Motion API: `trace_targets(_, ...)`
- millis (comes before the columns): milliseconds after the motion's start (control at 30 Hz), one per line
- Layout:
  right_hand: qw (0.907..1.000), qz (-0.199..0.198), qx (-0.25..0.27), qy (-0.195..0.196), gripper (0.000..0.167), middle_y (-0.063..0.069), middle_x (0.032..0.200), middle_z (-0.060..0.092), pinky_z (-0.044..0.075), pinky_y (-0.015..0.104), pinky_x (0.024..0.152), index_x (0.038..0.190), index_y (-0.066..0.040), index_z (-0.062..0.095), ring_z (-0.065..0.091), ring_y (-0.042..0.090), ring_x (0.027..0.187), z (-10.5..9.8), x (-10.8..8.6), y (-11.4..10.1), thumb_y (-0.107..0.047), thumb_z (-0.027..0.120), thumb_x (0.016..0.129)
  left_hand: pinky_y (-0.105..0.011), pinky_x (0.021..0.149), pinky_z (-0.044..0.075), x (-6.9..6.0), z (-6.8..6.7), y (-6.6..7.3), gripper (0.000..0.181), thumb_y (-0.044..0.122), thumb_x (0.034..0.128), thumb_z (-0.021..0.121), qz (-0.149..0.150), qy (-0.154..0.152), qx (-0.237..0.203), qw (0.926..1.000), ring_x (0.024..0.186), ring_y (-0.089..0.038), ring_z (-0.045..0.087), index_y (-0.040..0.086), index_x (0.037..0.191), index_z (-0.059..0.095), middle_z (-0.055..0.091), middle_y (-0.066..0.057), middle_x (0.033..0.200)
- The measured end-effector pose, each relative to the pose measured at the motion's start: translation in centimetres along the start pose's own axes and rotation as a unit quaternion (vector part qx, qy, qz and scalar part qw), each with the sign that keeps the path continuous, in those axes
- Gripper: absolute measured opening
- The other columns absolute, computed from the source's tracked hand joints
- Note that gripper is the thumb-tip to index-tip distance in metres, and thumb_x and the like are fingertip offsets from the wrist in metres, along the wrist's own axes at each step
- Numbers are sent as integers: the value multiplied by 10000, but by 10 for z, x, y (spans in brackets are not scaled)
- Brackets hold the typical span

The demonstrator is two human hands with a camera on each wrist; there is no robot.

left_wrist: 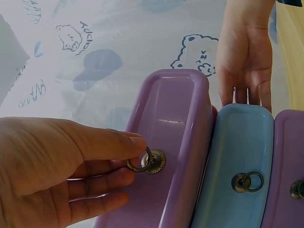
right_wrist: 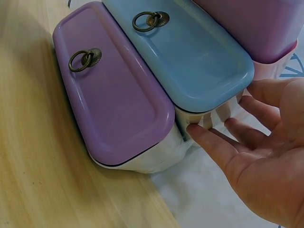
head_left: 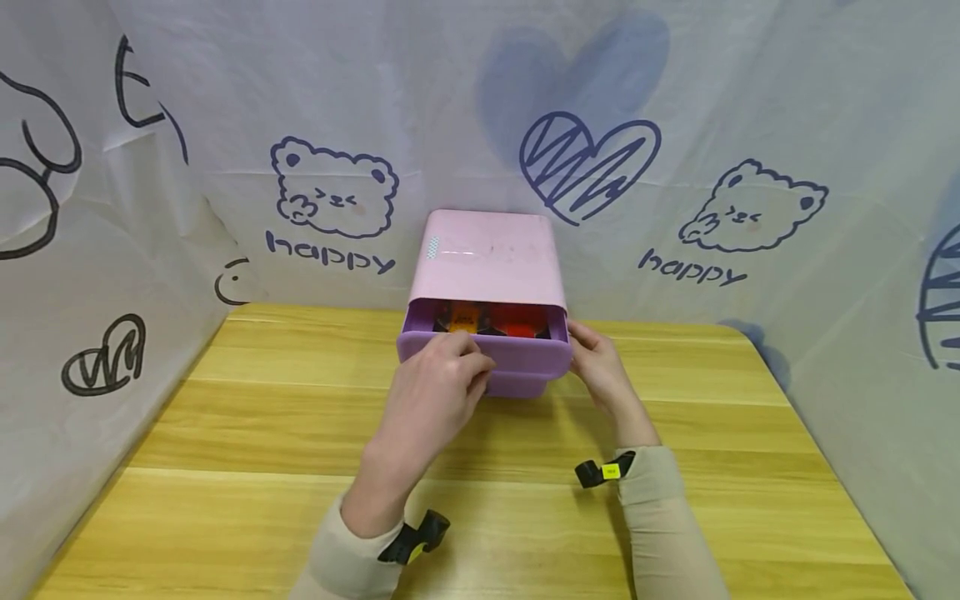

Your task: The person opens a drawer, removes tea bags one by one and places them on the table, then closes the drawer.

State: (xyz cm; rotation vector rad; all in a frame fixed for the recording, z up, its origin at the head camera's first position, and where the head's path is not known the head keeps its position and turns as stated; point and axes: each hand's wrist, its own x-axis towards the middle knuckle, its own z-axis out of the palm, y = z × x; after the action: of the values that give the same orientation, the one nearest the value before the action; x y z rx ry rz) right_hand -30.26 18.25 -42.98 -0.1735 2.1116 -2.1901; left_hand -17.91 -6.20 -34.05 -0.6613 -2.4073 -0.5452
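Note:
A small pink-topped drawer cabinet (head_left: 491, 250) stands at the back of the table. Its top purple drawer (head_left: 528, 354) is pulled partway out. Inside lie an orange item (head_left: 463, 317) and a red item (head_left: 521, 321), both partly hidden by the drawer front. My left hand (head_left: 438, 383) pinches the brass ring pull (left_wrist: 156, 161) of that drawer between thumb and finger. At the cabinet's right side, my right hand (head_left: 603, 371) rests its extended fingertips against the wall beside the blue drawer (right_wrist: 190, 61). Below, the bottom purple drawer (right_wrist: 114, 104) is closed, like the blue one.
The wooden table (head_left: 262, 450) runs in front of the cabinet and to both sides. A white sheet (head_left: 450, 100) with drawn bears and hearts hangs close behind it and along the sides.

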Motion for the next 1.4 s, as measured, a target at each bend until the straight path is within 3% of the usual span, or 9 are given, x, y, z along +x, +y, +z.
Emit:
trace_targets(333,10000,-4,-15,5,482,305,1538,446,539,168,899,1523,92,424,649,-22,987,0,0,0,-73,489,1075,-317,731,599,-1,-2,1,86,54,846,858,39,-155,-64,9999,853,-190,655,73,924,828,699,-21,903)
trace_targets(600,9998,-49,-173,94,491,282,1533,472,544,195,893,1520,60,453,634,9,1024,-1,1,0,-98,524,1062,-296,703,595,-4,-8,3,79,73,839,868,481,-136,-167,9986,870,-185,657,95,907,834,696,-7,917)
trace_targets(1133,9999,32,-105,118,487,264,1527,484,556,189,860,1527,49,453,653,-2,973,1,0,0,-110,520,1071,-288,657,597,-15,-30,17,111,134,802,903,377,-544,38,9978,823,-146,684,156,894,847,733,24,899)
trace_targets(1400,9999,20,-144,81,497,272,1534,475,548,189,889,1537,47,436,652,-8,988,1,-1,-1,-116,520,1074,-283,608,581,-17,-32,22,93,176,796,910,468,-725,236,9960,775,-118,701,197,857,843,730,64,851)
